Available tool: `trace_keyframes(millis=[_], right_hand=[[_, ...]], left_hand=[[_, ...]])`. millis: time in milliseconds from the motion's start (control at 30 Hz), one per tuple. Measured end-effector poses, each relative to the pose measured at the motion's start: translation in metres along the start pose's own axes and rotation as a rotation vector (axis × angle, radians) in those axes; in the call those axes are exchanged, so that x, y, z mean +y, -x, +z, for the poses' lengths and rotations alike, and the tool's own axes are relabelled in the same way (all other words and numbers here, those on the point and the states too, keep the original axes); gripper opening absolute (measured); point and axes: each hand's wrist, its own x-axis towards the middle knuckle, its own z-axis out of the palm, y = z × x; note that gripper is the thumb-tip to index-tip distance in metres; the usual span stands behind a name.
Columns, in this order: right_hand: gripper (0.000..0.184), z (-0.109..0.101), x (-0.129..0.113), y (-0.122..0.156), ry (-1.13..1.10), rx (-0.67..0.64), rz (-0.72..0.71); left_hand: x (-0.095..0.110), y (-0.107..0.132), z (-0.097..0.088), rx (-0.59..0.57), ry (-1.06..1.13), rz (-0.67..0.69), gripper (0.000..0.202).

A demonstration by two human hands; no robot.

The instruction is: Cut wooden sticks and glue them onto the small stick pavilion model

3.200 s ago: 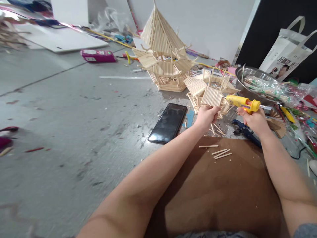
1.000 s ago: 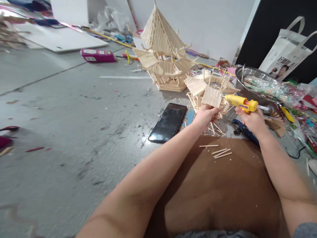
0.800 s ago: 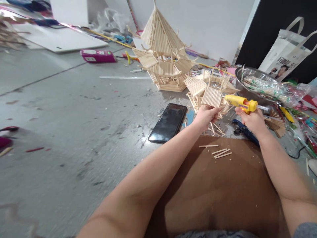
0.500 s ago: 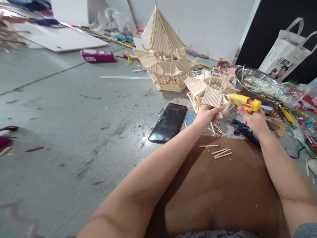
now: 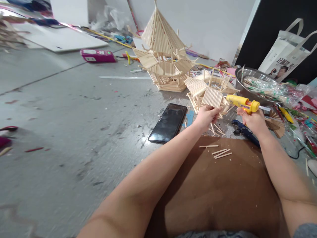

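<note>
My right hand (image 5: pixel 255 121) grips a yellow hot glue gun (image 5: pixel 241 101), its nozzle pointing left at the side of a small panel of wooden sticks (image 5: pixel 212 97). A clear glue stick juts from the gun's rear. My left hand (image 5: pixel 208 116) is closed in a pinch at the panel's lower edge; the fingertips are partly hidden. The panel sits against a low, half-built stick model (image 5: pixel 196 86) with slanted roof pieces and upright posts. Behind it to the left stands a taller stick pagoda (image 5: pixel 164 39) with a pointed roof.
A black phone (image 5: pixel 168 123) lies left of my left hand. Blue cutters (image 5: pixel 245 132) rest below my right hand. Several short sticks (image 5: pixel 221 152) lie on a brown sheet (image 5: pixel 223 185). At the right are a metal bowl (image 5: pixel 239 77) with packaged sticks and a white bag (image 5: pixel 284 54).
The glue gun and my right hand have shifted very slightly left. My left hand and the stick panel stay in place.
</note>
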Motion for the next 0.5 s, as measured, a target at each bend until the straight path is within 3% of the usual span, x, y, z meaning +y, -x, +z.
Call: trace_keyframes(millis=[500], right_hand=[[0.047, -0.0006, -0.0049, 0.0006, 0.032, 0.003, -0.014]], left_hand=[[0.0009, 0.0004, 0.0015, 0.029, 0.006, -0.006, 0.03]])
